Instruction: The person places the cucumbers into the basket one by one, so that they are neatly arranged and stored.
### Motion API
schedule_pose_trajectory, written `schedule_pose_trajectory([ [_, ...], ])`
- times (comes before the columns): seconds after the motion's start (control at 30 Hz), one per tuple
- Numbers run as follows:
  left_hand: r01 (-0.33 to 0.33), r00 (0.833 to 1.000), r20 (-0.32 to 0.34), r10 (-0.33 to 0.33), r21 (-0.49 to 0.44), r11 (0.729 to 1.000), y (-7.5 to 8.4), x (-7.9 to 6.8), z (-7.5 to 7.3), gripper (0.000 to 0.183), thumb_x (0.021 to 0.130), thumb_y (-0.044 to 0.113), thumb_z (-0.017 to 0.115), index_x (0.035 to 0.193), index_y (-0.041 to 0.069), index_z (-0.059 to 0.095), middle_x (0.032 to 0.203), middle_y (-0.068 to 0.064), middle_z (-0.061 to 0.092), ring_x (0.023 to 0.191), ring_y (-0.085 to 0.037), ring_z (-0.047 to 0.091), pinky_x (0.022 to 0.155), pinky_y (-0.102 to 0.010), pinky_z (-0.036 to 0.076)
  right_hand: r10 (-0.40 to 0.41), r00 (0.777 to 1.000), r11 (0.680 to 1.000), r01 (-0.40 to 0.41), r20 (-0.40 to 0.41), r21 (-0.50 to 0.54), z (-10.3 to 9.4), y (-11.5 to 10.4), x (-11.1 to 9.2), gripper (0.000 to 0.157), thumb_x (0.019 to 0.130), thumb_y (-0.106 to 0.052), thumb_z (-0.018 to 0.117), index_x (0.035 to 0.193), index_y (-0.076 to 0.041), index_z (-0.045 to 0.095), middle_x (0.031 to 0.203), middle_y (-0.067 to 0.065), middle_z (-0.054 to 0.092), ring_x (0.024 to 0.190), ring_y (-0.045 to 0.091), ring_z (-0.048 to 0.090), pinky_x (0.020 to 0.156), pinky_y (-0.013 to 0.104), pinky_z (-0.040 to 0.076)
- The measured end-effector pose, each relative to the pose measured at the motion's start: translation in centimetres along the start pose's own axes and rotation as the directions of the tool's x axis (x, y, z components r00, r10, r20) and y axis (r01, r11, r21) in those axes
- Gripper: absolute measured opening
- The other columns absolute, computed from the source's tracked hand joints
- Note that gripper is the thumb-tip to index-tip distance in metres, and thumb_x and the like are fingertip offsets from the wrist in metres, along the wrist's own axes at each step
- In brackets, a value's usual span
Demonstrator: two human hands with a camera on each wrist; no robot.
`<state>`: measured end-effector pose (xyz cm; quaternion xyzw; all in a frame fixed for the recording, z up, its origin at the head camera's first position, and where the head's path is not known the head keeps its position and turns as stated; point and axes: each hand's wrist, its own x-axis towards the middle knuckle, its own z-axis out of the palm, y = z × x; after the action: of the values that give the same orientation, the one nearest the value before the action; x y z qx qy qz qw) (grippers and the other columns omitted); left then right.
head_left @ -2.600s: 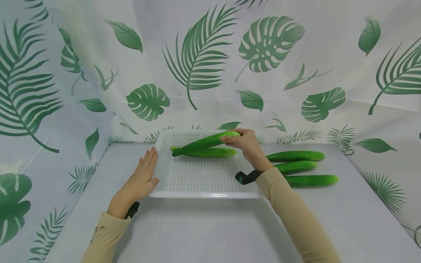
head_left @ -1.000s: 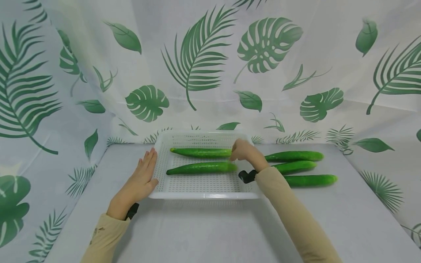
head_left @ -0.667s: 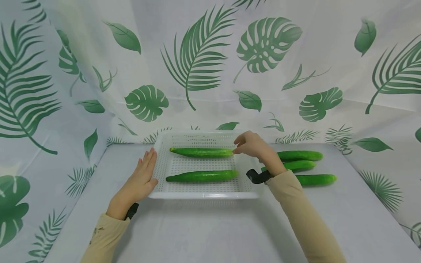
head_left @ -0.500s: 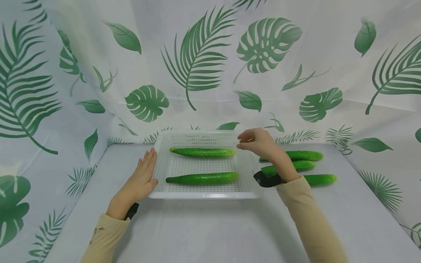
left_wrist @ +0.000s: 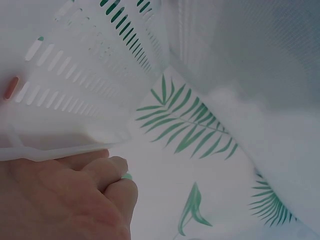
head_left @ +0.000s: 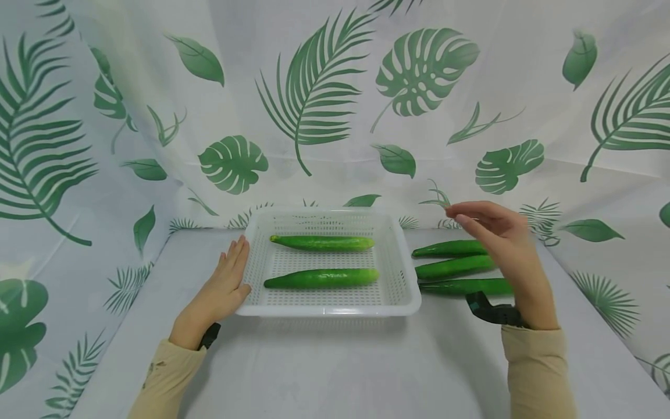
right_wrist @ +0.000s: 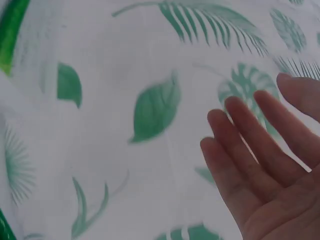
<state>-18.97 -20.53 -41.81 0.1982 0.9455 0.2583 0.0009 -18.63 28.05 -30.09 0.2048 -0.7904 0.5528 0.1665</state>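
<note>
Two green cucumbers lie crosswise in a white perforated basket (head_left: pixel 325 311): one cucumber (head_left: pixel 321 244) at the back, the other cucumber (head_left: pixel 321 279) nearer the front. My left hand (head_left: pixel 225 285) rests with straight fingers against the basket's left side; in the left wrist view its fingers lie under the rim. To the right of the basket are three more cucumbers, a back one (head_left: pixel 445 249), a middle one (head_left: pixel 452 267) and a front one (head_left: pixel 450 287). Above their right ends hovers my right hand (head_left: pixel 502 238), fingers relaxed and nothing in them, partly covering those ends.
A white table (head_left: pixel 335 366) stretches in front of the basket. Behind and at both sides hangs a white curtain (head_left: pixel 335 180) with green leaf prints, close to the basket's back edge.
My right hand laid a cucumber in the basket and let go; that cucumber shifted towards the front. The hand then moved right, over the cucumbers on the table. My left hand stayed put.
</note>
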Motion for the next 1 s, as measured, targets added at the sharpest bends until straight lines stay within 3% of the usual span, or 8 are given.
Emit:
schedule_pose_trajectory([
  [0.13,0.008,1.000,0.001,-0.008,0.005,1.000,0.0,0.0,0.0,0.083,0.090,0.006,0.048,0.155,-0.008,-0.001,0.164,-0.021,-0.007,0.150,-0.036,-0.010,0.119,-0.055,-0.003,-0.015,0.986,0.979,0.047,-0.164,0.197,-2.8,1.5,-1.7,0.026,0.096,0.005,0.057,0.118,0.019,0.061,0.111,0.014,0.071,0.103,0.021,0.066,0.092,0.021,0.051],
  [0.27,0.010,1.000,0.004,-0.010,0.003,1.000,0.1,0.0,0.0,0.083,0.090,0.006,0.048,0.155,-0.007,-0.002,0.164,-0.020,-0.008,0.150,-0.035,-0.010,0.119,-0.056,-0.002,0.023,0.941,0.920,0.113,-0.339,0.375,-5.0,3.4,-3.5,0.026,0.095,0.009,0.055,0.115,0.027,0.056,0.106,0.020,0.071,0.096,0.026,0.070,0.090,0.026,0.054],
  [0.5,-0.005,1.000,-0.004,0.005,0.000,1.000,0.0,0.0,0.0,0.083,0.090,0.006,0.049,0.155,-0.008,-0.001,0.164,-0.021,-0.008,0.150,-0.035,-0.011,0.119,-0.056,-0.002,0.190,0.846,0.909,0.040,-0.499,0.415,-7.6,7.9,-5.5,0.028,0.091,0.006,0.063,0.112,0.026,0.059,0.099,0.019,0.073,0.089,0.025,0.071,0.083,0.026,0.056],
  [0.63,-0.001,1.000,0.007,0.001,0.007,1.000,-0.1,0.1,0.1,0.082,0.091,0.006,0.048,0.155,-0.007,-0.002,0.164,-0.019,-0.009,0.150,-0.034,-0.012,0.119,-0.056,-0.002,0.286,0.844,0.902,-0.077,-0.453,0.426,-8.8,11.2,-7.1,0.025,0.092,0.004,0.063,0.113,0.018,0.064,0.097,0.009,0.075,0.088,0.017,0.071,0.082,0.019,0.055],
  [0.73,0.002,1.000,0.007,-0.003,0.012,1.000,-0.1,0.0,0.0,0.082,0.091,0.006,0.047,0.155,-0.007,-0.003,0.164,-0.020,-0.009,0.150,-0.034,-0.012,0.119,-0.057,-0.002,0.408,0.831,0.890,-0.271,-0.379,0.366,-9.4,13.4,-8.4,0.030,0.094,-0.006,0.065,0.121,0.008,0.066,0.102,-0.004,0.073,0.100,0.007,0.064,0.094,0.013,0.046],
  [0.87,0.006,1.000,0.004,-0.007,0.015,1.000,-0.1,0.1,0.0,0.083,0.091,0.006,0.048,0.155,-0.007,-0.002,0.164,-0.021,-0.007,0.150,-0.034,-0.012,0.119,-0.056,-0.002,0.560,0.787,0.826,-0.554,-0.260,0.103,-10.0,15.5,-9.6,0.044,0.100,-0.023,0.059,0.143,-0.015,0.056,0.141,-0.006,0.054,0.141,0.013,0.033,0.120,0.039,0.018],
  [0.93,0.007,1.000,0.003,-0.007,0.013,1.000,-0.1,0.1,0.0,0.083,0.090,0.006,0.048,0.155,-0.007,-0.002,0.164,-0.021,-0.007,0.150,-0.034,-0.012,0.119,-0.056,-0.003,0.600,0.780,0.791,-0.612,-0.181,-0.015,-10.3,16.2,-10.0,0.051,0.102,-0.024,0.053,0.152,-0.019,0.043,0.160,0.004,0.030,0.151,0.023,0.009,0.119,0.056,0.005],
  [1.0,0.007,1.000,0.001,-0.007,0.009,1.000,-0.1,0.1,0.0,0.083,0.090,0.007,0.048,0.155,-0.007,-0.002,0.164,-0.021,-0.007,0.150,-0.034,-0.011,0.119,-0.055,-0.003,0.617,0.780,0.778,-0.624,-0.100,-0.071,-10.5,16.8,-10.3,0.056,0.102,-0.019,0.050,0.156,-0.020,0.035,0.165,0.012,0.006,0.150,0.035,-0.007,0.119,0.057,0.007],
])
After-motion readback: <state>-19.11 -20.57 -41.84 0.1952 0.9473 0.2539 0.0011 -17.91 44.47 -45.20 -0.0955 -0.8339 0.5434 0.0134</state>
